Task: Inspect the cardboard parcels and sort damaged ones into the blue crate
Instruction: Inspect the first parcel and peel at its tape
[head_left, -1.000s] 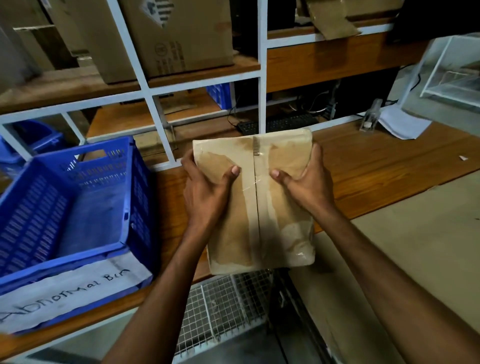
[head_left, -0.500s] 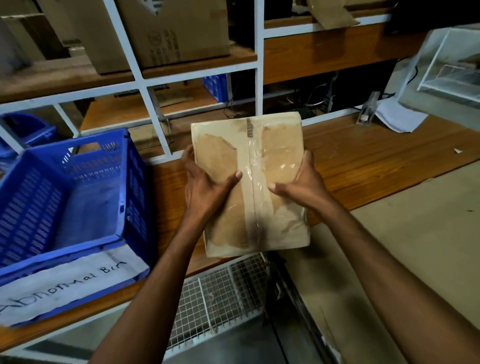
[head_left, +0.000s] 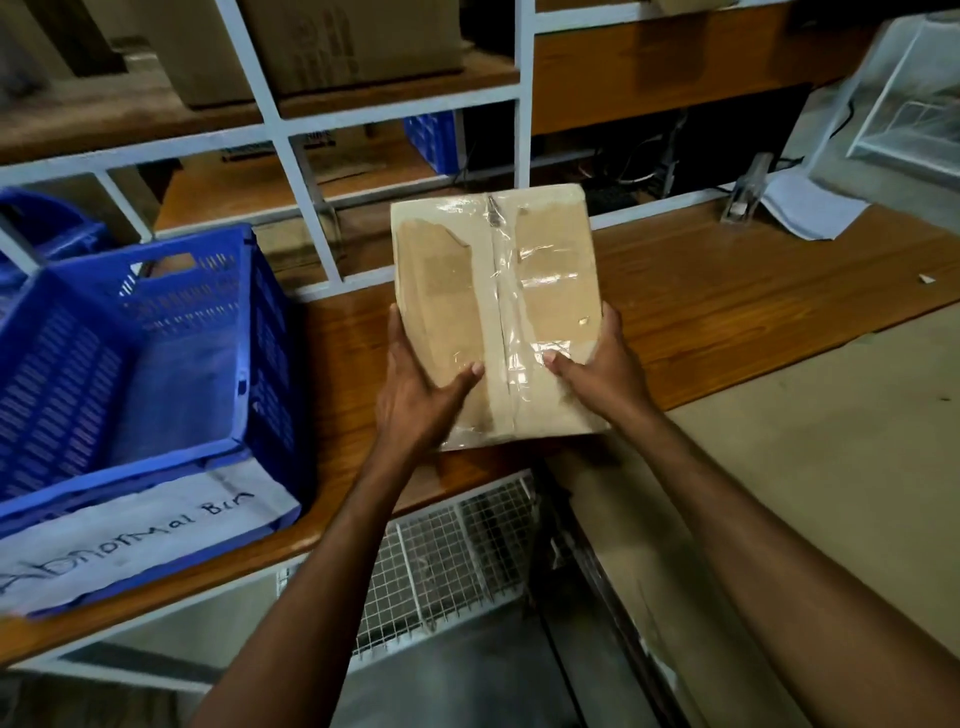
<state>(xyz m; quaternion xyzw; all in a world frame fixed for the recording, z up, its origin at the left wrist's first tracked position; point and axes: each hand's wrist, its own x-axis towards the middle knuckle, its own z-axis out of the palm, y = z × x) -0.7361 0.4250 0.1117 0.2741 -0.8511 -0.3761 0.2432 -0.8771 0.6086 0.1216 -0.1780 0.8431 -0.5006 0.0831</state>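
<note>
I hold a flat cardboard parcel (head_left: 493, 291) above the wooden bench, its taped face turned up toward me. Clear tape runs down its middle seam and torn paper patches show on both halves. My left hand (head_left: 415, 395) grips the lower left edge with the thumb lying on top. My right hand (head_left: 597, 374) grips the lower right edge the same way. The blue crate (head_left: 156, 364) stands to the left on the bench, holding nothing that I can see, with a white paper label reading "Abnormal Bin" on its front.
A white-framed shelf rack (head_left: 291, 130) with cardboard boxes rises behind the wooden bench (head_left: 727, 312). A large cardboard sheet (head_left: 805, 467) lies at the right. White papers (head_left: 810, 208) and a clear plastic bin (head_left: 909, 104) sit far right. A wire mesh basket (head_left: 457, 551) hangs below.
The parcel has tipped up and moved away from me. Both hands slid down from its upper sides to its lower edges.
</note>
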